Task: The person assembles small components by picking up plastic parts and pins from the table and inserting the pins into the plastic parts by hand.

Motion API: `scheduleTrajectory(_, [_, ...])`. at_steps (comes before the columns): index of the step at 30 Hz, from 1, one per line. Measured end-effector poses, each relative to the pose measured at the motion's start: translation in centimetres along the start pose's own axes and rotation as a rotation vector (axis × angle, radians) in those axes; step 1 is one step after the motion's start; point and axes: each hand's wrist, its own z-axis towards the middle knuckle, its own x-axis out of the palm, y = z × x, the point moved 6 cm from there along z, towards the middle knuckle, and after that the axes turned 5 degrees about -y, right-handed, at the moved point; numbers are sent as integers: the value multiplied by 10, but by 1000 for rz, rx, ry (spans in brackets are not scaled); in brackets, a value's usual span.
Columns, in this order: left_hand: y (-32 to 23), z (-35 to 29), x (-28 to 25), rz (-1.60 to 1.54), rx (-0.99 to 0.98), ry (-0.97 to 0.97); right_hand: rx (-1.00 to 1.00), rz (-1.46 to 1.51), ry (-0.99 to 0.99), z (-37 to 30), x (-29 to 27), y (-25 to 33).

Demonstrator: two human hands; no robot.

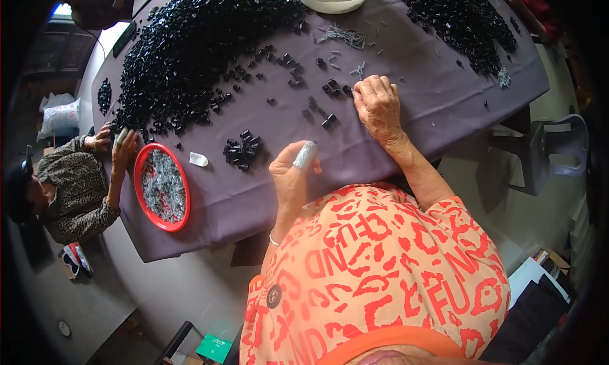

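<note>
My left hand [293, 174] is over the near edge of the table, its fingers curled in and the thumb wrapped in a whitish covering. What those fingers hold, if anything, is hidden. Farther right, my right hand [379, 105] is closed just above the cloth. A small black plastic piece [347, 90] lies right by its fingertips, beside a few similar black pieces [330, 87]. Whatever sits inside that grip is too small to make out. Left of my left hand is a little heap of black plastic pieces [243, 150]. Thin grey sticks [342, 37] are scattered beyond my right hand.
A large black heap [190, 54] covers the far left of the purple-grey tablecloth [219, 203]; another [453, 22] is at far right. Grey sticks fill a white bowl [333, 3] and a red basin [138, 187]. A co-worker's hands [120, 146] work at left. A plastic chair [545, 152] stands right.
</note>
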Motion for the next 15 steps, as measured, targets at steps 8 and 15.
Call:
scheduleTrajectory(8, [-4, -5, -1, -51, 3, -44, 239, 857, 284, -4, -31, 34])
scheduleTrajectory(15, [-26, -13, 3, 191, 206, 15, -88, 902, 383, -8, -46, 79])
